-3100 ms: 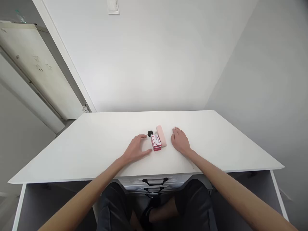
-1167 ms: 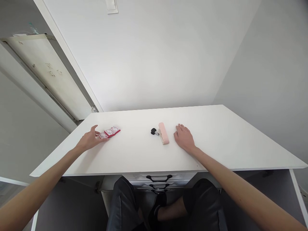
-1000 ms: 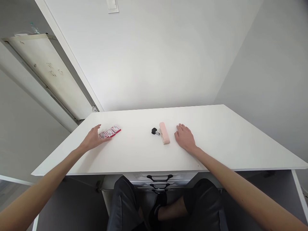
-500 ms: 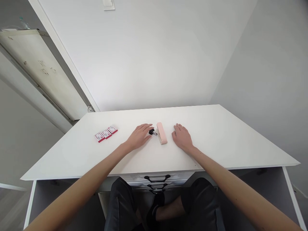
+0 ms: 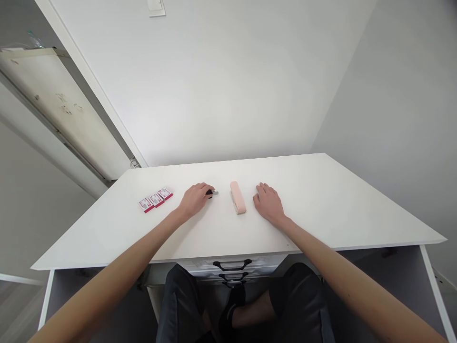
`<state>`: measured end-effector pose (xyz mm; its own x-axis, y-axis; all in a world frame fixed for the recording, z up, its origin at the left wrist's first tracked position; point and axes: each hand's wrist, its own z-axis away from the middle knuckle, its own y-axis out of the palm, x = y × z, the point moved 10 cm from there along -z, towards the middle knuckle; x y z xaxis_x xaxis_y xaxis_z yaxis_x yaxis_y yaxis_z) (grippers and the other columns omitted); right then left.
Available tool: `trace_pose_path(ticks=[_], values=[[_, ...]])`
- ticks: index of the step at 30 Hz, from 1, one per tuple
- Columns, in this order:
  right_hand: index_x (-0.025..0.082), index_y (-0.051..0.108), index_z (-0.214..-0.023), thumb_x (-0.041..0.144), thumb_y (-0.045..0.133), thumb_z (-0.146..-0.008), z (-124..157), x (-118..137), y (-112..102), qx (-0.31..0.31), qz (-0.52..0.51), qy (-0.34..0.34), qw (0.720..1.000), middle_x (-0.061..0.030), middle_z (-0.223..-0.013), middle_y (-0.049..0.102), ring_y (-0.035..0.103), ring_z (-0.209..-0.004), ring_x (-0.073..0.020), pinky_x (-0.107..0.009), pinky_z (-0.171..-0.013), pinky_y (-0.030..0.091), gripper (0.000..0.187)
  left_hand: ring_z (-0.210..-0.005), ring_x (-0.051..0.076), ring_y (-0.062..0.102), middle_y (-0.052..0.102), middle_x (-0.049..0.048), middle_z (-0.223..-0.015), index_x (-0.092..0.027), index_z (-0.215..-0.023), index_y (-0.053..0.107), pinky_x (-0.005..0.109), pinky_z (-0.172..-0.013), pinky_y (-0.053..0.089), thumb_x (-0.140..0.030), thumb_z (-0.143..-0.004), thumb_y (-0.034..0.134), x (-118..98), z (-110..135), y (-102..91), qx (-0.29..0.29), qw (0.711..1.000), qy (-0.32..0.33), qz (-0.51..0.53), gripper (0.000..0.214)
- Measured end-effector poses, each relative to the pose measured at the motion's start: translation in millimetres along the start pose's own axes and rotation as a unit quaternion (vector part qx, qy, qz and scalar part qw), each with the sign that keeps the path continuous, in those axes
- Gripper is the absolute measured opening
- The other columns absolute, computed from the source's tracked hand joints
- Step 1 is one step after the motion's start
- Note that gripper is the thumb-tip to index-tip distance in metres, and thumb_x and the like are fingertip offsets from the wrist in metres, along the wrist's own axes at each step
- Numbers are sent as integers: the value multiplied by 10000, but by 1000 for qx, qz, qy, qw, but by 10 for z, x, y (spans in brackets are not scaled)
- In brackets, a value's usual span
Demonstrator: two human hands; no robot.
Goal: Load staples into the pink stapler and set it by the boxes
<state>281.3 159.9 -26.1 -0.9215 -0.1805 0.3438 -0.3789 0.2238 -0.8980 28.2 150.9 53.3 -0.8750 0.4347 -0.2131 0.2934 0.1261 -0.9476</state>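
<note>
My left hand (image 5: 194, 199) is closed around a small staple remover (image 5: 210, 192) with black grips; its silver metal end pokes out to the right of my fingers. To the right of that hand a pink stapler (image 5: 237, 197) lies on the white desk, apart from both hands. My right hand (image 5: 269, 202) rests on the desktop just right of the stapler, holding nothing, its fingers loosely apart and slightly bent. Left of my left hand, three small red-and-white boxes (image 5: 156, 199) lie in a slanting row.
The white desktop (image 5: 314, 190) runs back to a pale wall (image 5: 232, 85). Drawers with black handles (image 5: 232, 265) sit under its front edge, above my knees. A white cabinet-like piece (image 5: 64, 105) stands beyond the left side.
My left hand has closed on the staple remover and moved it left, away from the stapler. The stapler, the boxes and my right hand have stayed in place.
</note>
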Motion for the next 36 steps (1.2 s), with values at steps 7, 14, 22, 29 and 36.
trace_pose_path(ticks=[7,14,22,29,36], values=[[60,568,-1435,239,326,-1034,17,3,-5,2,-1,-4,1000,-176,-1626,476,368,-1548,-294,-422,-1273,240,502,-1015,269,698,732,74,-1195,-255,-1146,696,401,-912,528,-459,-991,510,911,416,-680,-118,984,-134,-3,316],[75,581,-1417,245,351,-1022,12,-23,29,-17,-12,-19,1000,-186,-1607,497,389,-1538,-309,-468,-1258,280,488,-956,239,717,766,74,-1176,-212,-1162,691,367,-907,553,-461,-888,626,1950,1470,-1306,-251,913,-322,-18,376],[73,592,-1405,232,360,-1020,26,-35,37,-17,-20,-25,999,-207,-1599,500,393,-1536,-324,-496,-1253,295,476,-965,273,743,779,64,-1150,-227,-1107,685,431,-983,551,-470,-823,689,2126,2027,-1369,-261,884,-387,-35,374],[60,589,-1410,234,355,-1023,45,-23,18,-10,-15,-23,1000,-202,-1604,495,391,-1537,-327,-481,-1261,289,484,-918,240,741,779,69,-1128,-215,-1117,663,381,-898,564,-449,-800,700,2113,2040,-1214,-236,886,-398,-27,396],[52,592,-1409,229,363,-1022,53,-7,-5,-12,-14,-21,1000,-211,-1601,497,391,-1537,-328,-479,-1263,290,484,-953,255,744,776,54,-1124,-225,-1087,669,385,-880,566,-456,-803,711,2057,2017,-1129,-232,879,-417,-24,368]])
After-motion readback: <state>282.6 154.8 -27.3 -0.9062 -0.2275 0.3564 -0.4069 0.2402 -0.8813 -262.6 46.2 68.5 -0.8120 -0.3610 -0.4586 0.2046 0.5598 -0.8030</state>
